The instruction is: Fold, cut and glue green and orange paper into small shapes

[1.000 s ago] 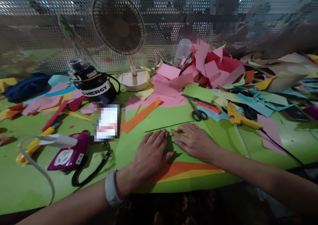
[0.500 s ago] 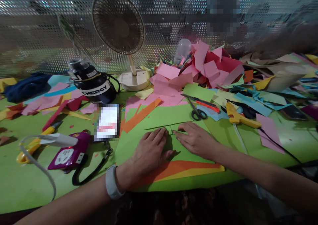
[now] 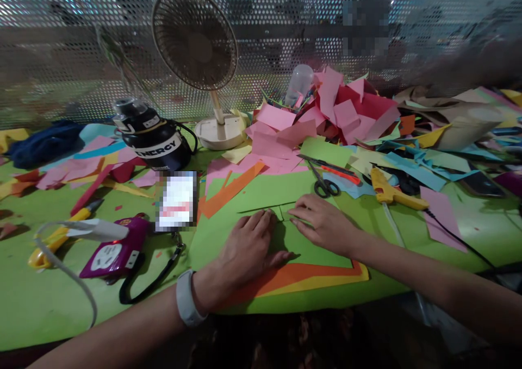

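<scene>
Green flat paper sheet (image 3: 316, 254), the broadest piece at the hands, lies on the green-covered table (image 3: 485, 238) directly before the person, under both hands. Beyond it is a loose heap of pink and red paper scraps (image 3: 346, 113). Along its near edge, an orange paper sheet (image 3: 291, 279) and a yellow paper sheet (image 3: 318, 286) show from below, so the layers appear already stacked.

The left hand (image 3: 247, 241) rests palm down, its fingers close together and thumb apart. The right hand (image 3: 326, 225) is loosely bent, fingers a little spread, fingertips at the paper; whether they pinch anything, I cannot tell.

The yellow plastic glue gun (image 3: 391, 192) lies off to the right, and the black-handled scissors (image 3: 326, 188) sit just beyond the sheet, both out of hand. Smallest are a long straight paper edge and a short thin line between the hands, perhaps from cutting or folding. No finished shape is visible, and how much work is left cannot be judged.
</scene>
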Tool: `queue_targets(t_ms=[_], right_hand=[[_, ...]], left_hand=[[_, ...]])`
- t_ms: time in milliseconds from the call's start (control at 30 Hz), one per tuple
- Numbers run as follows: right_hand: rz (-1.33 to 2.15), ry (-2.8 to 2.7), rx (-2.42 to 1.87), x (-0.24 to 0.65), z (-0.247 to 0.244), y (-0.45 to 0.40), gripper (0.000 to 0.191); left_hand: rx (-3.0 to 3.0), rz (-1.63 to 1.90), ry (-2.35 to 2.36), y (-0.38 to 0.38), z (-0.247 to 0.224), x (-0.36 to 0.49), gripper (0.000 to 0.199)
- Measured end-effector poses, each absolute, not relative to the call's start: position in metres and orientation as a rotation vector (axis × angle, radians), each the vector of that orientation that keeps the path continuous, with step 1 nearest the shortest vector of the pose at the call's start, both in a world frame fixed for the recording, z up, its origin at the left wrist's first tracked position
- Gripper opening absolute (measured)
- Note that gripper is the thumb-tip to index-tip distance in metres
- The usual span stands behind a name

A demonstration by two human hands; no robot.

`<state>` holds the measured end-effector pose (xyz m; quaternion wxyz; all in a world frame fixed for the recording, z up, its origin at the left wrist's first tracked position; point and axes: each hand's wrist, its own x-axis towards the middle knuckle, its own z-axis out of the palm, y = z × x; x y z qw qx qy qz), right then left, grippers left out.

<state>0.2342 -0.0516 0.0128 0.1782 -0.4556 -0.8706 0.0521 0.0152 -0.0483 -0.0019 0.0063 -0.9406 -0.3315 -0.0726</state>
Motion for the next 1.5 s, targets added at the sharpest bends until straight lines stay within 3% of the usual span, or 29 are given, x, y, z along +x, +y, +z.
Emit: queue_targets(t_ms=[133, 233, 333, 867, 1500], right_hand=[[0.644, -2.198, -1.677, 0.228, 0.027, -0.036, 0.018], [1.169, -2.001, -1.81, 0.222, 0.027, -0.025, 0.028], [1.439, -1.9, -1.823, 0.219, 0.021, -0.017, 0.036], [1.404, -2.048, -1.957, 0.211, 0.022, -0.004, 0.034], [1.74, -1.99, -1.939, 0.21, 0.035, 0.006, 0.041]], left_hand=[[-2.955, -0.232, -1.082, -0.049, 0.002, 0.017, 0.067], [-2.959, -0.232, -1.087, -0.05, 0.002, 0.017, 0.065], [-2.969, -0.247, -1.093, -0.05, 0.002, 0.017, 0.068], [-2.961, -0.239, -1.102, -0.051, -0.001, 0.017, 0.068], [-2.945, -0.226, -1.031, -0.047, -0.007, 0.016, 0.067]])
